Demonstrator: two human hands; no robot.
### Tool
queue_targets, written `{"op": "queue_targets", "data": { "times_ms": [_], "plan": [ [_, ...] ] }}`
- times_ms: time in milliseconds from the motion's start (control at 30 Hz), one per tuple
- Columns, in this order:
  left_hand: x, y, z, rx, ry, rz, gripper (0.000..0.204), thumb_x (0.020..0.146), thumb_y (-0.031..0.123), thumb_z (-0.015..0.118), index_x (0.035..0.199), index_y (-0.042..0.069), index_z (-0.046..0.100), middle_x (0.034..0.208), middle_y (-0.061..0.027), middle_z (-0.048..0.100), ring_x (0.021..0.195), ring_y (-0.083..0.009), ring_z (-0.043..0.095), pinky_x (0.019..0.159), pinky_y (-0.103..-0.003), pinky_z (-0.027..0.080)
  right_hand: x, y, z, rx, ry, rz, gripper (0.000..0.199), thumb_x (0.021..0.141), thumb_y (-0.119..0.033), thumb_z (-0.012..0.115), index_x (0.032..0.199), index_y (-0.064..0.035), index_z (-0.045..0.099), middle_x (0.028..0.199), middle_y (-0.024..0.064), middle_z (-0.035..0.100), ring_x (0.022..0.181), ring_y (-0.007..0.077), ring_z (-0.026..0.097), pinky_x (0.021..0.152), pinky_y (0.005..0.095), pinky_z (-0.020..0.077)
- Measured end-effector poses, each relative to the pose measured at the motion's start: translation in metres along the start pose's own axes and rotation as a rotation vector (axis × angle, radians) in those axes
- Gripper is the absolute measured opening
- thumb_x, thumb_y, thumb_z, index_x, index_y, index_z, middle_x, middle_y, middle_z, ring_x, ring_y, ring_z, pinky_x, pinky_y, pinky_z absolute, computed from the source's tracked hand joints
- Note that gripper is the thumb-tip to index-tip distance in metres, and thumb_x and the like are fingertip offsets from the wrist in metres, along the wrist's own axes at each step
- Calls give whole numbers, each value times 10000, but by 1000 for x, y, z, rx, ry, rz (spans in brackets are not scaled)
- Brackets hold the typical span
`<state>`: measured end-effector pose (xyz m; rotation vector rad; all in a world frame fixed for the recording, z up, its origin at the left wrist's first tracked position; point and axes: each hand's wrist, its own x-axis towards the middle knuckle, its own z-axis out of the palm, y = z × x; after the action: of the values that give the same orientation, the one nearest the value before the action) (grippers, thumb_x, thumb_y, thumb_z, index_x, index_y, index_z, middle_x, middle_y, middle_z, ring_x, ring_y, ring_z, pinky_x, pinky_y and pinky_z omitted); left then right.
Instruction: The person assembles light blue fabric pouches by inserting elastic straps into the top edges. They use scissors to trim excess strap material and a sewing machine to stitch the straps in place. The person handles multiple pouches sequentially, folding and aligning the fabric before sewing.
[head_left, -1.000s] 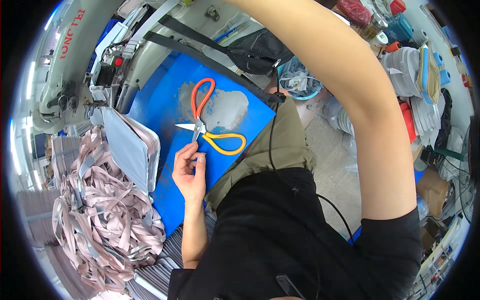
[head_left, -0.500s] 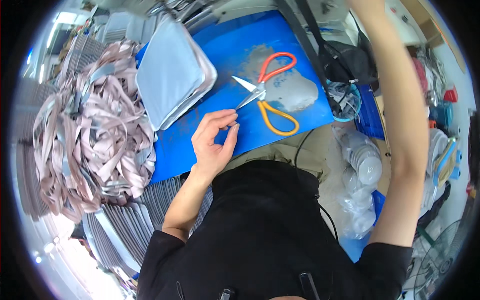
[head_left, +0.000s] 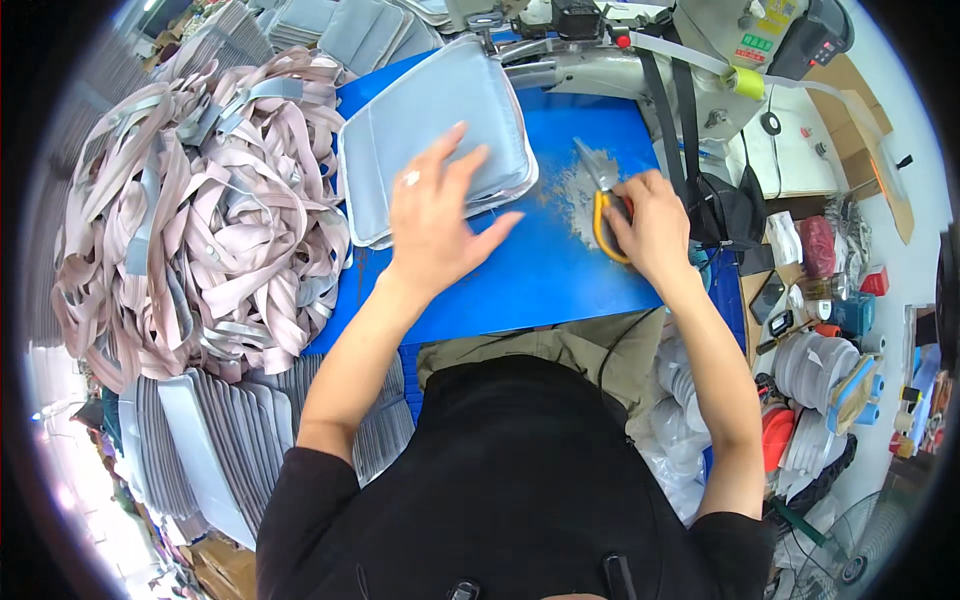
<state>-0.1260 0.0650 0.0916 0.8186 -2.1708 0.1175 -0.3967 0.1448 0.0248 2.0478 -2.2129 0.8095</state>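
Note:
My left hand (head_left: 435,215) is over the lower edge of a light blue-grey padded fabric panel (head_left: 440,110), fingers spread. Whether its fingertips touch the cloth I cannot tell. The panel lies on a blue work table (head_left: 480,300), and more layers show under its right edge. My right hand (head_left: 655,228) grips the handles of a pair of scissors (head_left: 597,167) over a patch of worn grey on the table. One yellow handle loop shows, while the other is mostly hidden by my fingers. The blades are close together and point away from me.
A heap of pinkish-grey fabric strips (head_left: 240,220) lies on the left, with stacked grey panels (head_left: 220,440) below it. A sewing machine (head_left: 620,75) stands at the far side. Black straps and a black bag (head_left: 728,212) hang at the table's right; white rolls (head_left: 812,370) sit beyond.
My right hand has come down from the upper right and taken hold of the scissors, whose blades were spread and are now close together. My left hand has moved up to the panel and opened.

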Motion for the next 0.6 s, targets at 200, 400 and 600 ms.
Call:
{"op": "queue_targets", "data": {
  "times_ms": [200,400,600],
  "plan": [
    [24,-15,31,-170,-64,27,317,727,75,828,999,43,669,1240,-156,705,1076,-342,695,885,-428,561,62,-81,25,770,210,164,424,796,-237,794,1140,-8,696,1099,155,680,980,285,683,860,396,552],
    [21,-40,32,-208,91,118,326,634,-48,760,935,34,669,1120,-107,742,1013,-320,716,809,-412,594,94,-100,37,708,65,217,373,779,-175,742,1116,-18,721,974,137,688,873,270,700,761,393,561],
    [34,-30,41,-224,-46,258,349,618,-37,765,954,14,683,1038,-111,738,981,-289,724,786,-395,599,71,-89,25,1325,-168,464,284,914,-75,688,1180,14,728,875,48,726,740,80,657,571,243,539]
  ]
}}
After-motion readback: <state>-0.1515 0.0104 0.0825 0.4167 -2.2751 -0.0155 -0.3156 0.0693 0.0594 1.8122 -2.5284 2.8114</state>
